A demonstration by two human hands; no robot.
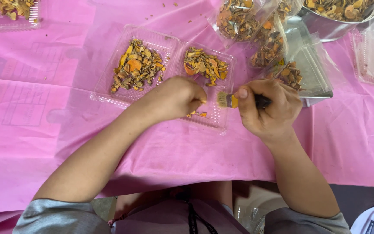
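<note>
Brush work over an open tray. Right hand (268, 110) was clenched around the dark handle of a small flat paintbrush with a yellow ferrule and pale bristles (230, 100). The brush's long axis ran nearly level across the view, bristles pointing toward the left hand (176, 97) and handle buried in the right fist. Only the ferrule and bristles showed beyond the thumb, so the working end lay just left of the grip. The left hand was curled shut, pinching a small orange-yellow dried slice (203, 101) at its fingertips, just beside the bristles. Both hands hovered above the near edge of a clear hinged plastic clamshell tray (215, 121), whose two compartments held dried orange-brown slices (137, 66). The tray rested on a pink plastic table cover (44, 130).
</note>
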